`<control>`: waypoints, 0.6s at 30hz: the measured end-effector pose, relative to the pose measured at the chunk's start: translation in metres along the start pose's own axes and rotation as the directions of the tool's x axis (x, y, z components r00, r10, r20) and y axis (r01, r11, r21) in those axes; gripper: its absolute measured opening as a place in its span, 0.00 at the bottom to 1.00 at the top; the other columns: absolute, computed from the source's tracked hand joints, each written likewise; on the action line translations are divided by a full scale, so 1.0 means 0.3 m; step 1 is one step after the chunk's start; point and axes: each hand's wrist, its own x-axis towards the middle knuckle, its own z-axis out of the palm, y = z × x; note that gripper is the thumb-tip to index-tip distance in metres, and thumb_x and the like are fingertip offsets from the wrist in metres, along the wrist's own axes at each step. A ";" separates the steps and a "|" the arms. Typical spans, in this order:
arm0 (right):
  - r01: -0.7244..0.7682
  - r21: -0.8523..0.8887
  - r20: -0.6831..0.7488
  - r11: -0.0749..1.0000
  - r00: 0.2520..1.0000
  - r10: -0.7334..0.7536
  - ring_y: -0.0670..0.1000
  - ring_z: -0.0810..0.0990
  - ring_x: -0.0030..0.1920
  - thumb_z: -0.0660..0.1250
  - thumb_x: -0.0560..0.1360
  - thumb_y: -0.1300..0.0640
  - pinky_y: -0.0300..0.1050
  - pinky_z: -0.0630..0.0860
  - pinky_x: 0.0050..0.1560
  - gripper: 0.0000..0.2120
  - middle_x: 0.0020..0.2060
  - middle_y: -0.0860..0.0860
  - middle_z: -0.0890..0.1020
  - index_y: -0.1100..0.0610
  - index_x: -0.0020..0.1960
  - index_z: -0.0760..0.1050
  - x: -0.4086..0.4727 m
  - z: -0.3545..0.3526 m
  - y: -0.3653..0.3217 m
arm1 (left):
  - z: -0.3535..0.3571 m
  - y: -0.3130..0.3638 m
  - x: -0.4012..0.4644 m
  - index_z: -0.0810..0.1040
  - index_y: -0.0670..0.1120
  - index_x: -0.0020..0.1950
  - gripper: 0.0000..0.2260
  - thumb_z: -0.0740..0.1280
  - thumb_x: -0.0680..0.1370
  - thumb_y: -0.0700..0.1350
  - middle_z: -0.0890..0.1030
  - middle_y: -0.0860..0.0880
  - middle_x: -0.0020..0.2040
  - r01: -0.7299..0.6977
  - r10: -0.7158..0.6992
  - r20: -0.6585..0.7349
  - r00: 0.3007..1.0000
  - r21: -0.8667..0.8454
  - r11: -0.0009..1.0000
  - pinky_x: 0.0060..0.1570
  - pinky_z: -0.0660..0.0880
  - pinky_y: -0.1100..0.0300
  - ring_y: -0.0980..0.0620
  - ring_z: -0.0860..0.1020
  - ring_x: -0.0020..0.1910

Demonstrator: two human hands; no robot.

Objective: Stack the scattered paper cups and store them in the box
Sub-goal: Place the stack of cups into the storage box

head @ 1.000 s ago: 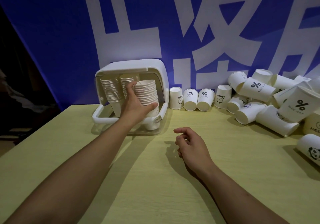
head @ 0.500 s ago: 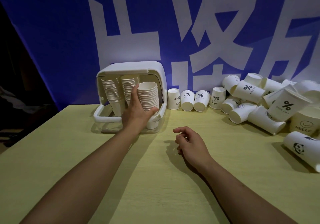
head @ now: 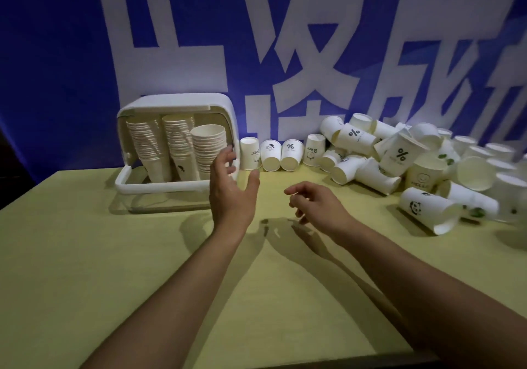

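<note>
The box [head: 176,152], a white plastic case lying on its side with its mouth toward the person, is the landmark here. Inside it three stacks of cups [head: 182,146] stand upright, side by side, the rightmost one shorter and nearest the opening. Just in front of the box's right edge hangs the left hand [head: 231,189], fingers [head: 225,157] spread and relaxed, holding nothing. Right of the box a short row of cups [head: 281,155] sits along the wall, some upside down and some lying on their sides. Nearer the person than that row, the right hand [head: 316,203] hovers over the table [head: 85,254] with fingers loosely curled and empty. Further right of the box lies the loose heap of paper cups [head: 399,157], tumbled on their sides and leaning on one another, one panda-printed cup [head: 427,210] lying apart at its near edge.

The cups are likely very light and thin-walled: a hard squeeze would dent them, and a nudge sends one rolling. The safest hold is probably round the body near the stiffer rolled rim, or at the base when nesting one into another.

The table is a flat, matte yellow-green top, well lit near the box. Behind the box hangs a blue banner [head: 57,55] with large white characters; left of the box the room falls dark.
</note>
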 end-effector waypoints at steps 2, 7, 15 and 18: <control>0.007 -0.080 -0.056 0.997 0.998 -0.011 0.47 0.77 0.36 0.64 0.79 0.60 0.45 0.78 0.38 0.08 0.43 0.51 0.80 0.51 0.53 0.79 -0.025 -0.082 0.002 | 0.038 0.013 -0.075 0.69 0.55 0.71 0.24 0.73 0.77 0.45 0.74 0.61 0.63 0.043 -0.032 0.158 0.987 -0.065 0.997 0.52 0.76 0.58 0.60 0.76 0.55; -0.014 -0.510 -0.256 0.860 0.957 -0.136 0.46 0.79 0.46 0.66 0.78 0.56 0.44 0.79 0.48 0.08 0.47 0.44 0.80 0.49 0.56 0.79 -0.100 -0.311 0.039 | 0.080 0.009 -0.213 0.74 0.59 0.63 0.19 0.73 0.76 0.43 0.78 0.64 0.57 0.154 -0.077 0.463 0.883 -0.131 0.979 0.44 0.79 0.56 0.58 0.79 0.46; -0.374 -0.864 -0.437 0.336 0.890 -0.131 0.58 0.70 0.64 0.68 0.76 0.47 0.60 0.68 0.64 0.19 0.65 0.53 0.74 0.49 0.65 0.72 -0.137 -0.539 0.156 | 0.032 0.053 -0.262 0.79 0.58 0.57 0.13 0.71 0.78 0.41 0.80 0.64 0.53 0.165 -0.043 0.618 0.785 -0.142 0.976 0.39 0.75 0.64 0.63 0.77 0.40; -0.423 -0.827 -0.480 0.371 0.874 -0.073 0.59 0.70 0.61 0.69 0.74 0.47 0.60 0.71 0.59 0.21 0.63 0.54 0.73 0.50 0.65 0.72 -0.134 -0.542 0.183 | 0.013 0.051 -0.259 0.79 0.59 0.57 0.13 0.70 0.79 0.42 0.80 0.65 0.53 0.157 -0.039 0.650 0.759 -0.124 0.980 0.40 0.76 0.64 0.63 0.76 0.41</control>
